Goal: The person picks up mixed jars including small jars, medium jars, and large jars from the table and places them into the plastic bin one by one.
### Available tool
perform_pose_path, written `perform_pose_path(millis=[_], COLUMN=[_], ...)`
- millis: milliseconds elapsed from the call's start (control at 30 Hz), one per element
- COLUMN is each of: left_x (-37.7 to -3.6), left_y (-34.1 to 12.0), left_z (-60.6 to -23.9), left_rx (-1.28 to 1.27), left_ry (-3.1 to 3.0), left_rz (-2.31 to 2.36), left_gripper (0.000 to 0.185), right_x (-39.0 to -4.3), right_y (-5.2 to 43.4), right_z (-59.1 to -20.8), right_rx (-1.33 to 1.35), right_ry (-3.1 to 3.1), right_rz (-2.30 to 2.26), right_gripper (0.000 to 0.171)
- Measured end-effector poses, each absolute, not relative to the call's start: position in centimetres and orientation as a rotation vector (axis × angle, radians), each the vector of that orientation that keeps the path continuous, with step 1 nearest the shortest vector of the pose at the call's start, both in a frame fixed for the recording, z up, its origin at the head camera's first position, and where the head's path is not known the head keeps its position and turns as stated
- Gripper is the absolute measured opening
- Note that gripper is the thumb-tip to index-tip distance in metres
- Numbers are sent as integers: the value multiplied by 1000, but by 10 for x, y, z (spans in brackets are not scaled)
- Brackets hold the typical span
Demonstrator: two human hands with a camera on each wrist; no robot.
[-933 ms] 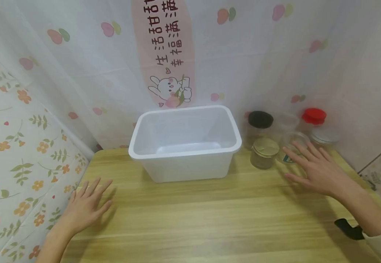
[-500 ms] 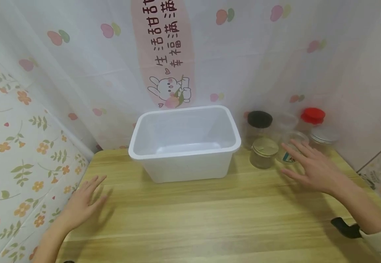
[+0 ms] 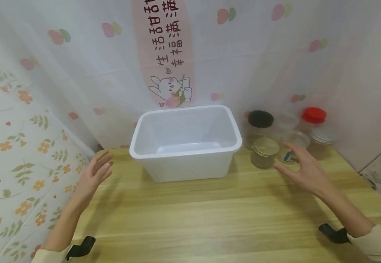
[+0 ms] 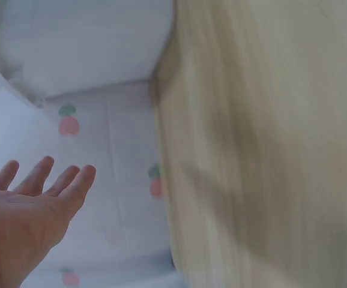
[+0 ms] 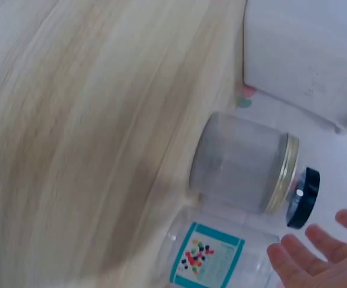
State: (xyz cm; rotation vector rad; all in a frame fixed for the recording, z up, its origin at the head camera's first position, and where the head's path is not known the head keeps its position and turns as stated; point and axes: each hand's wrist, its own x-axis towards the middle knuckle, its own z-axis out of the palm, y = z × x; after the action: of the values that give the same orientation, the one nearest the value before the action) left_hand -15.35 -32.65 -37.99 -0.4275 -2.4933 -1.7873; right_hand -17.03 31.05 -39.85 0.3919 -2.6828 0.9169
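A left hand (image 4: pixel 23 207) with fingers straight and spread, holding nothing, hovers apart from a white plastic tub (image 4: pixel 83 48). Beside the tub runs a blurred wooden worktop (image 4: pixel 263 150); below the tub, a white cloth with pink fruit prints (image 4: pixel 116 180).

A wooden table (image 3: pixel 210 219) is set in a corner. At its right rear a black-lidded jar (image 3: pixel 260 123), a red-lidded jar (image 3: pixel 313 117) and a pale-lidded jar (image 3: pixel 323 141) are stood near the wall. A pink rabbit banner (image 3: pixel 167 54) is fixed behind; a floral sheet (image 3: pixel 22 146) is noted at left
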Motion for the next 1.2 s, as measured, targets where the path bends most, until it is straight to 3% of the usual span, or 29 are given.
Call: perform_pose_path(millis=[333, 600, 1200], left_x=[-183, -201, -211], left_y=[-286, -270, -259], left_z=[-368, -373, -384], left_rx=[-384, -419, -537], left_ry=[-2315, -2362, -2312], left_rz=[-2036, -1941, -1964], left_gripper=[64, 66, 58], right_x=[-175, -181, -193], right_y=[294, 279, 274], right_z=[-415, -430, -439], right_rx=[254, 159, 87], right_ry=[-2662, -2581, -2634], right_rz=[1043, 1149, 1131], right_gripper=[92, 102, 115])
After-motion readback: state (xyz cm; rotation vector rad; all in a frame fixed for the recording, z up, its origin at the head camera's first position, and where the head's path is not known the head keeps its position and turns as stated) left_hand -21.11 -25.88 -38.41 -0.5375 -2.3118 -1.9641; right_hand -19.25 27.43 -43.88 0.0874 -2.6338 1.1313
